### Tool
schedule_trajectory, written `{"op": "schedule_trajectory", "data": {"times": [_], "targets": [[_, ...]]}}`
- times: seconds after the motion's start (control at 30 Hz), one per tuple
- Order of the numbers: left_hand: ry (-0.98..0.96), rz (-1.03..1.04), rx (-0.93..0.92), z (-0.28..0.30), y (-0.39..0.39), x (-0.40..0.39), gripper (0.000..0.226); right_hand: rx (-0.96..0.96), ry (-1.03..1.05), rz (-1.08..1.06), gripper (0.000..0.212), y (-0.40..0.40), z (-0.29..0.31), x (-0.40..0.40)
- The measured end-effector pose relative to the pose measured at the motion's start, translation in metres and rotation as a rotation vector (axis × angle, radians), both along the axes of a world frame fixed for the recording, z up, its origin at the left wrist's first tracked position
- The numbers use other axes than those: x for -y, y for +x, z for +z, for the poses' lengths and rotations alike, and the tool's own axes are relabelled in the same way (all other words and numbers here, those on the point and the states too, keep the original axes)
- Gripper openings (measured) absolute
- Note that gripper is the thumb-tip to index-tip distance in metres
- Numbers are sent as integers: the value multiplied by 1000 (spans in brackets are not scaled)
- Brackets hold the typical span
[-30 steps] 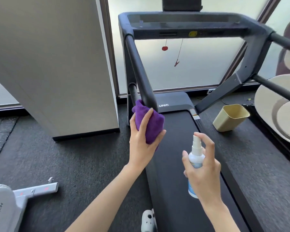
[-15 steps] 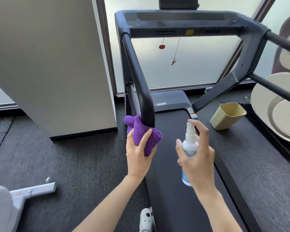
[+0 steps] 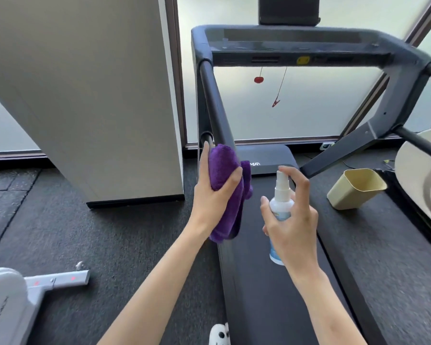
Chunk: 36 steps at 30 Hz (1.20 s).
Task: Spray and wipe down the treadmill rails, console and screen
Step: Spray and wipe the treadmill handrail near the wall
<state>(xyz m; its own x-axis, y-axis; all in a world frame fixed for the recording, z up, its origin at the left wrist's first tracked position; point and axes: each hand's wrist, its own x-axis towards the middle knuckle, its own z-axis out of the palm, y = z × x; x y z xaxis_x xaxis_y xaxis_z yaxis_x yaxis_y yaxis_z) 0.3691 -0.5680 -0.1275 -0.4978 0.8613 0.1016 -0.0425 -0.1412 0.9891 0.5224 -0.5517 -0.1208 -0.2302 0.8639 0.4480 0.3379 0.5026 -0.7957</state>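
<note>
rail: dark grey padded left handrail of the treadmill [image 3: 215, 105], long axis runs from the console corner down toward the person; its lower end is hidden behind the cloth.
cloth: folded purple microfibre cloth [image 3: 225, 185], pressed on the rail's lower end, a tail hanging below the palm.
left hand: left hand [image 3: 213, 192] grips the cloth, thumb curled over its front, fingers [image 3: 205, 158] wrapped round the far side. Nearer hand to the rail, in contact through the cloth.
right hand: right hand [image 3: 292, 220] holds a small white plastic spray bottle with blue label [image 3: 280, 207] upright, just right of the left fingers; index finger arched over the pump head. Whether it is pressing down I cannot tell.
key relation: unwiped rail lies up and away from the left fingers, along its own axis. Next stroke is likely a slide upward along the rail toward the console, grip wrapped round.
console: dark grey console bar with black screen above [image 3: 291, 41], well beyond both hands, untouched now.
progress: judged early, left rail in hand; right rail [image 3: 421, 143], console and screen left.
around: black running belt [image 3: 271, 295] under the right hand; beige plastic bin [image 3: 356, 189] on the floor right of it.
</note>
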Motion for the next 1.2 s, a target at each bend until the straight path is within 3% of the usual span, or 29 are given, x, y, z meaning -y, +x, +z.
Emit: {"op": "schedule_trajectory", "data": {"times": [0.07,0.17,0.23,0.5,0.6,0.73,0.83,1.07,1.2], "targets": [[-48,-63,145,7,-14,-15,84,-6,7,17,60,-5,1,-11],[-140,-90,323,21,-32,-43,50,-4,20,33,61,-12,2,-30],[-264,-81,379,30,-44,-60,41,-15,12,42,62,-15,2,-47],[-425,-45,333,48,-83,-117,45,-52,30,112,63,-41,14,-114],[-549,-129,420,53,-94,-130,44,-67,39,149,65,-55,18,-131],[-525,-157,510,55,-113,-158,26,-86,43,190,65,-74,23,-153],[-517,-155,502,57,-131,-181,25,-82,41,188,66,-87,23,-168],[-551,-177,513,61,-170,-236,38,-61,35,128,67,-115,22,-198],[-616,-137,432,72,-192,-272,48,-50,41,89,67,-125,24,-211]]}}
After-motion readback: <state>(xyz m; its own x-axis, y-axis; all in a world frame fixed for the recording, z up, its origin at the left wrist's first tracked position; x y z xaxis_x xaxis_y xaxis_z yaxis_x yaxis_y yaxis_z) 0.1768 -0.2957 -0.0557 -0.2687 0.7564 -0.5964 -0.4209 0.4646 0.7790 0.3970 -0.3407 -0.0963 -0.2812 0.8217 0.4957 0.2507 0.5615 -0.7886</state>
